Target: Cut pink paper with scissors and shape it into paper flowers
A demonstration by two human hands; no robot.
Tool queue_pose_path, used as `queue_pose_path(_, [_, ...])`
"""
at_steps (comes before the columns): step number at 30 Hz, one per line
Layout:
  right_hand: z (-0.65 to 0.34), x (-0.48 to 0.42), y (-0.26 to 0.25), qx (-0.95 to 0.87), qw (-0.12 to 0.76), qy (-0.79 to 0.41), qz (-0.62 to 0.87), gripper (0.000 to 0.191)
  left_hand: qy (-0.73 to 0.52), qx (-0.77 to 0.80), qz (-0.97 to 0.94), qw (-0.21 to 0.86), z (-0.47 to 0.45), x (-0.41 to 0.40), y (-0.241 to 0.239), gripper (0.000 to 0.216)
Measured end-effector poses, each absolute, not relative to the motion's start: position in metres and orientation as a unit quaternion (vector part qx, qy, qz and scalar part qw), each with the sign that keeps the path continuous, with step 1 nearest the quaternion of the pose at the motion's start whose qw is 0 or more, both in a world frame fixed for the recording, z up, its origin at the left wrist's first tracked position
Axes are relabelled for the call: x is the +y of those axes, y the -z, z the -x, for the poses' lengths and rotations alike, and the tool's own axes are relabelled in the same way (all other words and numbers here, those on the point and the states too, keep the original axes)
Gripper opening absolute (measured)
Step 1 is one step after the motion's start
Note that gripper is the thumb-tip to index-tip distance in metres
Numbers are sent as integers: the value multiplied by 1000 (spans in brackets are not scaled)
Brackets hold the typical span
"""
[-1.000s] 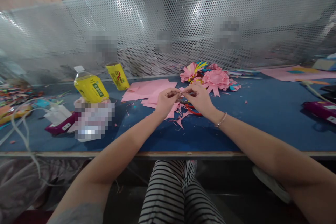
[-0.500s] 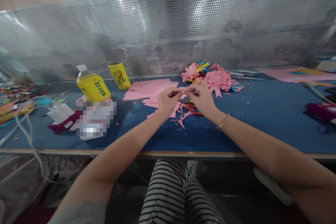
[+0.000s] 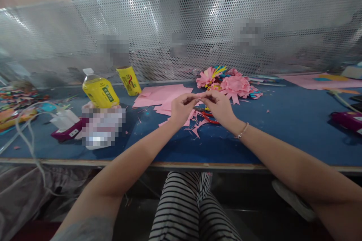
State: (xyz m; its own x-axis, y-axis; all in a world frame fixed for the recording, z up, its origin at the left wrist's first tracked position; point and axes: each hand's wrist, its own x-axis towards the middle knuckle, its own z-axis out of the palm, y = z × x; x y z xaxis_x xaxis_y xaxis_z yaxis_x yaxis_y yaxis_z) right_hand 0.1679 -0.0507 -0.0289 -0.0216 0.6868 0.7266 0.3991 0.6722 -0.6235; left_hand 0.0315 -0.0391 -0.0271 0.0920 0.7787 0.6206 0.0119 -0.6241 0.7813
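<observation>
My left hand and my right hand meet above the blue table, fingertips pinched together on a small pink paper piece held between them. Under the hands lie pink paper scraps and red-handled scissors. Flat pink paper sheets lie just behind my left hand. Finished pink paper flowers sit behind my right hand.
A yellow drink bottle and a yellow can stand at the left back. A tissue pack and white cables lie at the left. A perforated metal screen closes the far edge. A purple box rests at the right.
Both hands stay pinched together on the paper piece, with only slight finger shifts. The view has drifted a little.
</observation>
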Motion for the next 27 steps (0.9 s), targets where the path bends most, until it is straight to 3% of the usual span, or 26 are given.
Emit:
queue_pose_path(14, [-167,-51,27,-683,588,-199,386,11,-602,301,-675,304,-32,-42,27,10])
queue_pose_path(21, [-169,-47,32,-695,593,-168,370,9,-603,281,-683,301,-31,-42,28,13])
queue_pose_path(27, [-169,-46,32,-703,585,-144,378,8,-598,261,-666,362,-31,-46,25,15])
